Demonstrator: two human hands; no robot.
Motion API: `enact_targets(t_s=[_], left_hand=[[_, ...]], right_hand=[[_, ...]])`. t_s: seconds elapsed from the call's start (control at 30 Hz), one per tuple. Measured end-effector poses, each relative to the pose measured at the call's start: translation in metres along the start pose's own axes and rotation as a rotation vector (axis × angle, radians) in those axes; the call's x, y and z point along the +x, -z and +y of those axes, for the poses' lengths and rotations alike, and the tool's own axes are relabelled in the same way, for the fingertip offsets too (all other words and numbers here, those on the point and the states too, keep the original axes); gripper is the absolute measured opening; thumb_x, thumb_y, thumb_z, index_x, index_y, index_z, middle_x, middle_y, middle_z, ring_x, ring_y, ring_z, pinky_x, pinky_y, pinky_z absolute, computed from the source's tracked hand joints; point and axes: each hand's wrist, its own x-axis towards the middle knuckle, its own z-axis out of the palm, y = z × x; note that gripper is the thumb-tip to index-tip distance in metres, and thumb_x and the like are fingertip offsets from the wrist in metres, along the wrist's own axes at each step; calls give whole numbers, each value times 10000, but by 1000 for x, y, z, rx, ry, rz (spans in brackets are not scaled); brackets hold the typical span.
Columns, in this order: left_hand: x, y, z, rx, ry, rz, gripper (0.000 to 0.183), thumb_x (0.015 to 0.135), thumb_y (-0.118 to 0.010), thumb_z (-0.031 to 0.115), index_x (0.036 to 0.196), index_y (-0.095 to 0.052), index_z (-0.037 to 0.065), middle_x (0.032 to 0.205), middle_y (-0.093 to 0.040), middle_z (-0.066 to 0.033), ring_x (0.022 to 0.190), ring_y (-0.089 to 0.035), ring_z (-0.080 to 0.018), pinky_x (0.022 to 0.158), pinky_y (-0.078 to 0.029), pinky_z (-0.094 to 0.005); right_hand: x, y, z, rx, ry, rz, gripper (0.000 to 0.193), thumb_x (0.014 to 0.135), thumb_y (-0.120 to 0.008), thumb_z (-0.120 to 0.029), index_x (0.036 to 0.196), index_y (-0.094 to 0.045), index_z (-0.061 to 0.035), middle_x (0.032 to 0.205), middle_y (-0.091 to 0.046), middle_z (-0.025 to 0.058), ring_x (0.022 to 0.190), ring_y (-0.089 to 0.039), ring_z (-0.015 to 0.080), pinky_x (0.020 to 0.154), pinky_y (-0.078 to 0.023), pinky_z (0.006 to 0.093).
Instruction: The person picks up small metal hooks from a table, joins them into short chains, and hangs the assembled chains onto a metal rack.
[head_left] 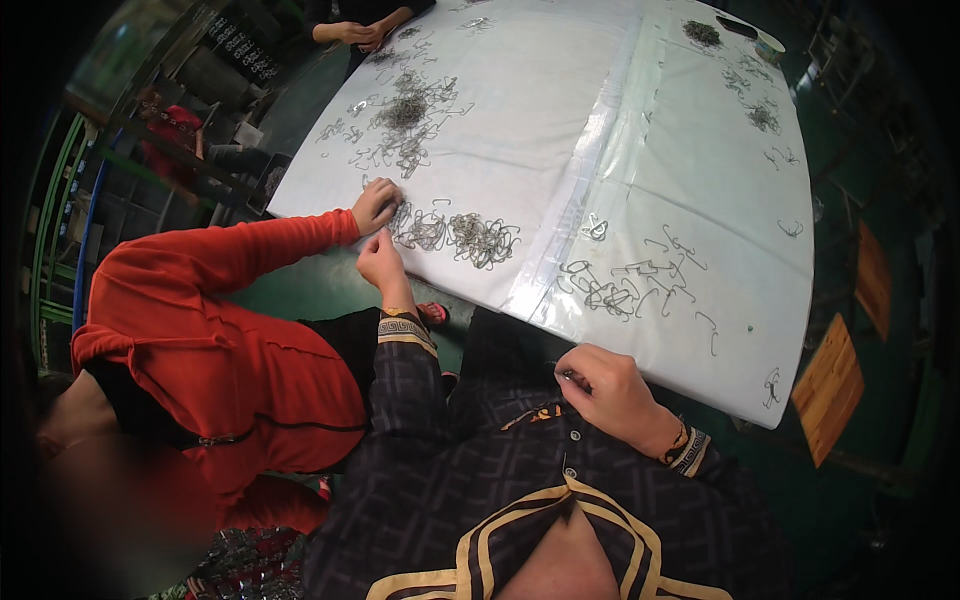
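My left hand is closed in a pinch at the table's near edge, beside a pile of thin bent metal hooks. What its fingers hold, if anything, I cannot make out. In front of my body, just off the table edge, my right hand is closed with a small dark metal piece between thumb and fingers. Beyond it, looser S-shaped metal hooks lie scattered over the white table cover. A co-worker's hand reaches to the table right next to my left hand.
On my left stands a person in a red jacket. Another person's hands rest at the far left edge. More hook piles dot the table; a dark phone and a cup sit far right. Wooden stools stand beside the table.
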Motion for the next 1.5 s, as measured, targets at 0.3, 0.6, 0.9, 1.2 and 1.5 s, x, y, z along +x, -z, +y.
enact_targets(t_s=[0.3, 0.6, 0.9, 1.2, 1.5], left_hand=[[-81, -11, 69, -170, -323, -467, 152, 851, -682, 48, 983, -723, -13, 846, -698, -64, 722, -624, -125, 646, -501, -253], [-214, -49, 134, -19, -966, -1031, 53, 762, -716, 60, 812, -704, 46, 767, -610, -86, 783, -597, -292, 691, -499, -395], [-237, -74, 132, 259, -1022, -1098, 84, 794, -683, 85, 849, -638, 40, 883, -592, -121, 820, -597, -326, 712, -502, -408], [-198, -41, 140, 87, -330, -1076, 129, 790, -696, 112, 801, -642, -5, 698, -648, -107, 621, -614, -205, 612, -501, -322], [-164, 18, 168, -379, -186, -1229, 94, 850, -691, 60, 871, -623, -1, 817, -627, -12, 733, -542, -71, 665, -444, -241]], right_hand=[[2, 0, 5, -24, 17, -5, 142, 767, -672, 29, 885, -606, -13, 793, -608, 112, 656, -618, 265, 591, -496, 346], [3, -4, 7, -34, 54, -9, 174, 761, -667, 7, 876, -540, -24, 765, -564, 122, 716, -605, 322, 635, -494, 407], [-2, 0, 6, -41, 13, -4, 176, 759, -662, 11, 888, -545, -14, 784, -583, 137, 736, -606, 333, 656, -492, 412], [0, -7, 15, 36, -94, 17, 135, 753, -664, 12, 872, -603, -2, 807, -619, 141, 697, -638, 312, 625, -515, 383], [6, -14, 16, 102, -200, 54, 105, 769, -699, 9, 845, -627, 0, 769, -636, 129, 620, -645, 241, 566, -510, 322]])
